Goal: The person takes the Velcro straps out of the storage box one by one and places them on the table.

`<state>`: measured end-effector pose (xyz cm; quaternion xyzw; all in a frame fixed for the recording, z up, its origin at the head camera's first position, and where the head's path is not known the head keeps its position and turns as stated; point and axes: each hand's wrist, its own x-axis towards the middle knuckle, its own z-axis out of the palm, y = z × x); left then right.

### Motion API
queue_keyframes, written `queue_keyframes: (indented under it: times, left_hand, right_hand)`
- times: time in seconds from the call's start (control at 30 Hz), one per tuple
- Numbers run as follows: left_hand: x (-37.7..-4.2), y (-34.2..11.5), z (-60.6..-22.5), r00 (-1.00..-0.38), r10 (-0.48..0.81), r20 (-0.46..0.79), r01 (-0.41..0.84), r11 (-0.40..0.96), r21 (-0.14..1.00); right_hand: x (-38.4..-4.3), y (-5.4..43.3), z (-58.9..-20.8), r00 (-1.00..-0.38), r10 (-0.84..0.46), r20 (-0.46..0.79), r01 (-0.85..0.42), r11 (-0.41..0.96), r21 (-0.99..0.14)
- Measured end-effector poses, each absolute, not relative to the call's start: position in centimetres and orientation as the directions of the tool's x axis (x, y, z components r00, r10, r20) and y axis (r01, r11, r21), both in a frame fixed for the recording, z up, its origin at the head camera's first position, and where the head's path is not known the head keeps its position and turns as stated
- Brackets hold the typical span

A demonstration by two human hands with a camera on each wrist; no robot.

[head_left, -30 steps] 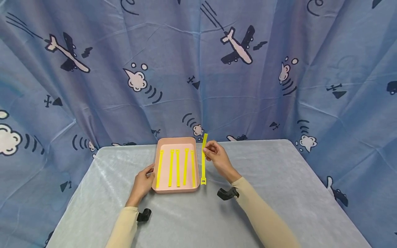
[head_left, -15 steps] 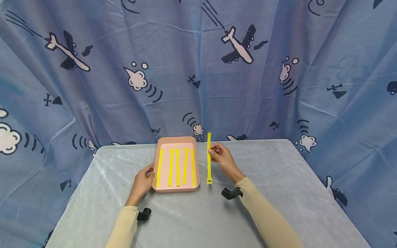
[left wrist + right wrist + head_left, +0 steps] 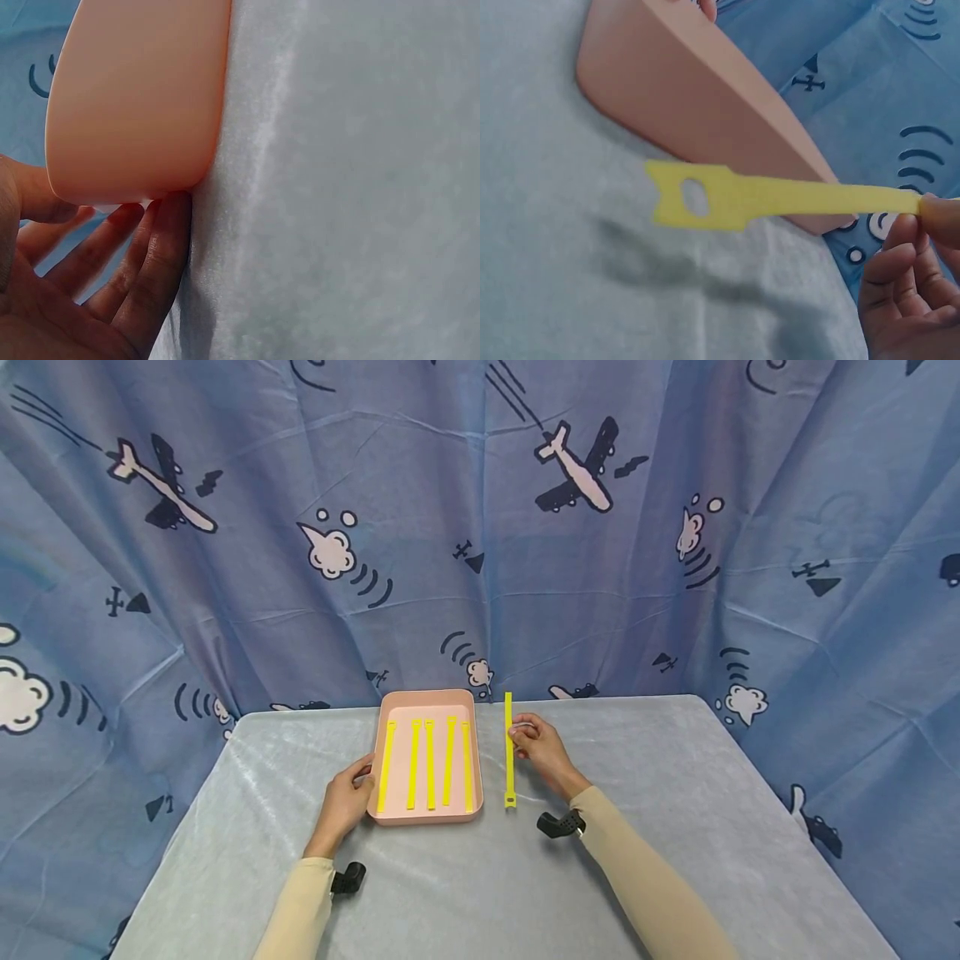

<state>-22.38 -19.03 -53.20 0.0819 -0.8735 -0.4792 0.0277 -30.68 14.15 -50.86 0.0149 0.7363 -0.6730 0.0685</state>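
Observation:
In the head view, my right hand (image 3: 542,750) pinches a yellow hook-and-loop cable tie (image 3: 509,768) between thumb and fingertips. The tie hangs lengthwise just right of the pink tray (image 3: 425,817). Its slotted head (image 3: 727,196) points away from the fingers in the right wrist view, with a shadow on the cloth below. My left hand (image 3: 345,803) rests against the tray's left outer wall, its fairly straight fingers (image 3: 161,262) touching it. Inside the tray lie several similar yellow cable ties (image 3: 431,768), spaced apart and roughly parallel.
A pale grey cloth (image 3: 442,893) covers the table. Behind its far edge hangs a blue curtain (image 3: 420,460) printed with planes and clouds. Black wrist mounts are on the left wrist (image 3: 348,878) and right wrist (image 3: 558,824).
My right hand has moved the cable tie a little to the right, away from the tray, then slightly lower in the head view. The left hand and the tray stay put.

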Motion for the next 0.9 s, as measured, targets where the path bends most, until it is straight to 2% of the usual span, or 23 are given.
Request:
queue_keyframes:
  times: [0.4,0.7,0.9]
  left_hand:
    - [-22.5,-18.8,-53.1,-0.982,-0.179,-0.051,-0.139,0.521,0.842]
    - [-22.5,-18.8,-53.1,-0.982,-0.182,-0.052,-0.141,0.521,0.842]
    - [-22.4,-18.8,-53.1,-0.982,-0.179,-0.051,-0.139,0.52,0.843]
  right_hand:
    - [-31.4,13.6,-52.4,-0.979,-0.097,-0.178,0.158,0.186,-0.97]
    - [-32.2,13.4,-53.5,-0.974,-0.051,-0.223,0.198,0.302,-0.932]
    - [-32.6,13.4,-54.0,-0.976,-0.027,-0.215,0.194,0.329,-0.924]
